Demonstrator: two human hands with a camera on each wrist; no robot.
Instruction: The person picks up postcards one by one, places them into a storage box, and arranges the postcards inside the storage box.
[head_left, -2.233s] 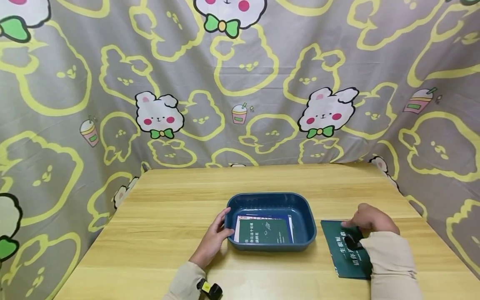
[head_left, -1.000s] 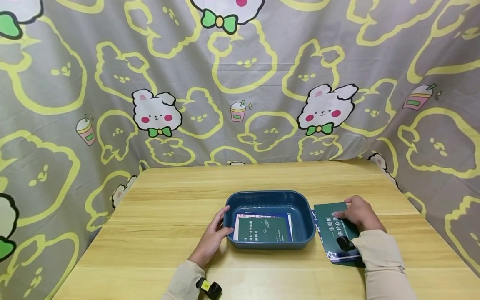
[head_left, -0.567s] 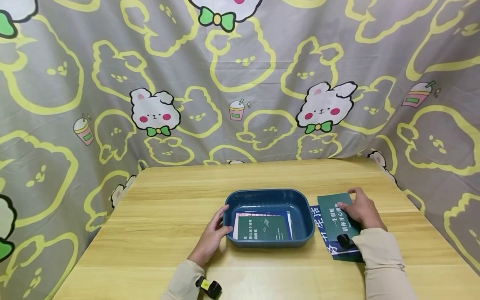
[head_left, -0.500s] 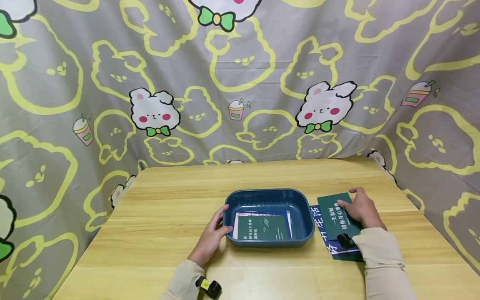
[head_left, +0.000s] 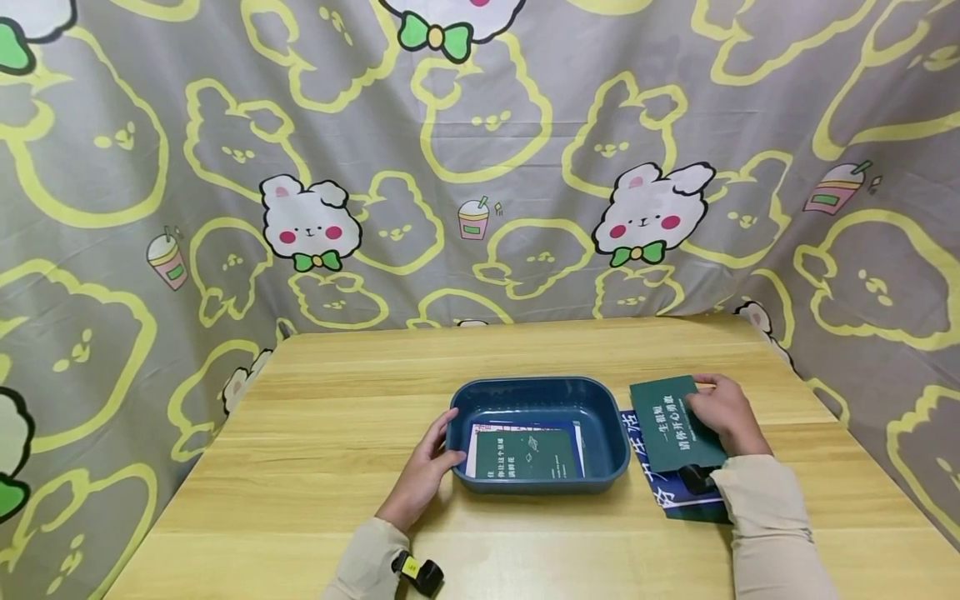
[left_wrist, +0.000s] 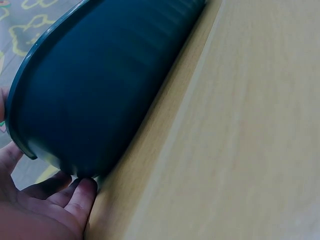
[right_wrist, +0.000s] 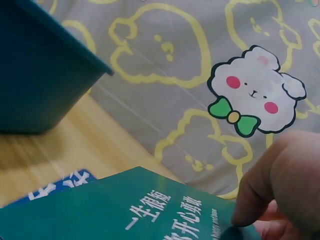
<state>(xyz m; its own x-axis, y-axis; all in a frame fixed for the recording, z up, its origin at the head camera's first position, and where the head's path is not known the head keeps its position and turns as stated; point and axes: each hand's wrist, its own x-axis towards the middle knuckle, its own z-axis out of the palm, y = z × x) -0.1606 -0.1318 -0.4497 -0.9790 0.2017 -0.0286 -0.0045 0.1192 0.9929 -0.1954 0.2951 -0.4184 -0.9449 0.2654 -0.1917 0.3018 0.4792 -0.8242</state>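
Note:
My right hand [head_left: 727, 414] pinches a dark green card [head_left: 663, 425] with white lettering by its far right edge, thumb on top. In the right wrist view the green card [right_wrist: 100, 210] is tilted above a blue card [right_wrist: 65, 185]. That blue card [head_left: 686, 493] with white lettering lies on the table, and a dark green edge shows below it. My left hand [head_left: 427, 475] grips the left end of a dark blue rectangular tray [head_left: 540, 487], thumb at the rim and fingers along the side. Inside the tray lies another green card [head_left: 525, 456] on top of several others.
The wooden table [head_left: 360, 400] carries the tray at its middle, with the cards close to its right side. A patterned grey curtain [head_left: 420, 142] hangs behind the table and on both sides. A black wrist camera [head_left: 420, 575] is strapped to each wrist.
Earlier the green card lay over the others on the table; now my right hand has it raised and shifted away from me, uncovering the blue card. My left hand has stayed on the tray.

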